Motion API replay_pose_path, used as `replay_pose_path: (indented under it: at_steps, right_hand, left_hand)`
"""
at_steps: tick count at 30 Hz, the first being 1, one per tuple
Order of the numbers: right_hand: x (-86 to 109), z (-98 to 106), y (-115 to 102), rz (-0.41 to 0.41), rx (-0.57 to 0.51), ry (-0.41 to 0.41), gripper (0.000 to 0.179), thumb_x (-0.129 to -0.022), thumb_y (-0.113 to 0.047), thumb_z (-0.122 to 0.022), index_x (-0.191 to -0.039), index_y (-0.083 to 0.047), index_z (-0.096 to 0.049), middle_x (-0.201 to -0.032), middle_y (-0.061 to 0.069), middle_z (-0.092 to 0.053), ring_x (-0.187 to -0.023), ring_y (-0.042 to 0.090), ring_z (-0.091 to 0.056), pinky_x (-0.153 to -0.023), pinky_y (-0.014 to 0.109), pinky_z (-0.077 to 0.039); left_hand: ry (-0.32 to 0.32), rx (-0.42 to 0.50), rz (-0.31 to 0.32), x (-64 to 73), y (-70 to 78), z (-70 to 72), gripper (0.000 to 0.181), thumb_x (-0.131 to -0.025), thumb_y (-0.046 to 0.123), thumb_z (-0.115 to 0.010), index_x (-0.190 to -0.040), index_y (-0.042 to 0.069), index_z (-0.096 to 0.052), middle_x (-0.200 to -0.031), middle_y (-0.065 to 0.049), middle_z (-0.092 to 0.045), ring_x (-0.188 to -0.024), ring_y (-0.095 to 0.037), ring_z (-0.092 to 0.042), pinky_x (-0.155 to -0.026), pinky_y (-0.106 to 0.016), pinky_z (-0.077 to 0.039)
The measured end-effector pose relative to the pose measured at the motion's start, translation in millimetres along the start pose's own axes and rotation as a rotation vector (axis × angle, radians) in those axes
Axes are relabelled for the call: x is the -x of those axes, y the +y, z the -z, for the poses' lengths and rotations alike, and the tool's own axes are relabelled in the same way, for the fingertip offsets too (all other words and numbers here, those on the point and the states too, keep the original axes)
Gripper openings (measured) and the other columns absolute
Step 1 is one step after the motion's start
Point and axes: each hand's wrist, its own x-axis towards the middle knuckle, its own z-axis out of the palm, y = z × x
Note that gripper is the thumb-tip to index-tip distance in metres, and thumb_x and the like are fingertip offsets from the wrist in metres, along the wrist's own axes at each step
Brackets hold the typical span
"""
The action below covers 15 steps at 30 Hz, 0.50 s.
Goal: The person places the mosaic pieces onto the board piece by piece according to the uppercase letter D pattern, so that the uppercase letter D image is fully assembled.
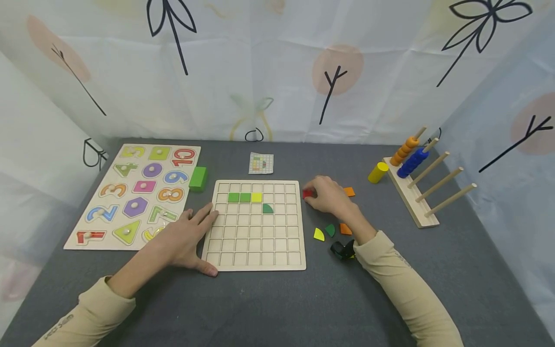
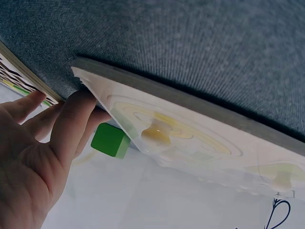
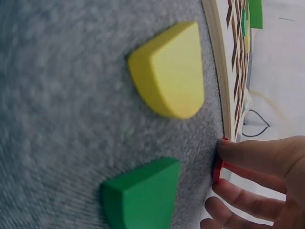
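Observation:
A pale wooden grid board (image 1: 256, 241) lies flat on the grey table. Two green square tiles (image 1: 239, 197), a yellow square tile (image 1: 257, 197) and a green quarter-circle tile (image 1: 268, 208) sit in its upper cells. My left hand (image 1: 188, 241) rests along the board's left edge with fingers spread, also seen in the left wrist view. Just past the board's right edge, my right hand (image 1: 326, 195) pinches a small red tile (image 3: 218, 168) between thumb and fingers. In the right wrist view, a yellow quarter-circle tile (image 3: 169, 71) and a green one (image 3: 143, 193) lie nearby.
On the left lies a number-and-shape knob puzzle (image 1: 108, 193), with a green block (image 1: 198, 179) beside it. A small pattern card (image 1: 261, 163) is behind the board. Orange tiles (image 1: 345, 229), a yellow cylinder (image 1: 378, 172) and a peg stand with beads (image 1: 412, 197) stand right.

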Motion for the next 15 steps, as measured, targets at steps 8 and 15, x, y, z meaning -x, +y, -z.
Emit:
replay_pose_path:
  at_steps: [8,15]
  right_hand:
    - [4.5,0,-13,0.022,0.018,0.020,0.021,-0.094,-0.013,-0.072,-0.113,-0.005,-0.078,-0.116,0.014,-0.072,-0.086,0.024,-0.064,-0.066,0.031,-0.051]
    - [6.4,-2,-27,0.079,0.024,0.036,0.019,-0.092,-0.013,-0.073,-0.108,-0.006,-0.079,-0.103,0.013,-0.070,-0.084,0.022,-0.060,-0.060,0.027,-0.046]
  left_hand:
    - [-0.006,0.005,0.000,-0.4,-0.1,0.2,0.137,-0.053,0.088,-0.077,-0.154,0.004,-0.039,-0.162,-0.024,-0.036,-0.132,-0.066,-0.044,-0.095,-0.072,-0.050]
    - [0.008,0.008,-0.009,-0.2,0.4,0.2,0.136,-0.053,0.088,-0.077,-0.154,0.004,-0.040,-0.162,-0.024,-0.037,-0.131,-0.066,-0.045,-0.093,-0.072,-0.050]
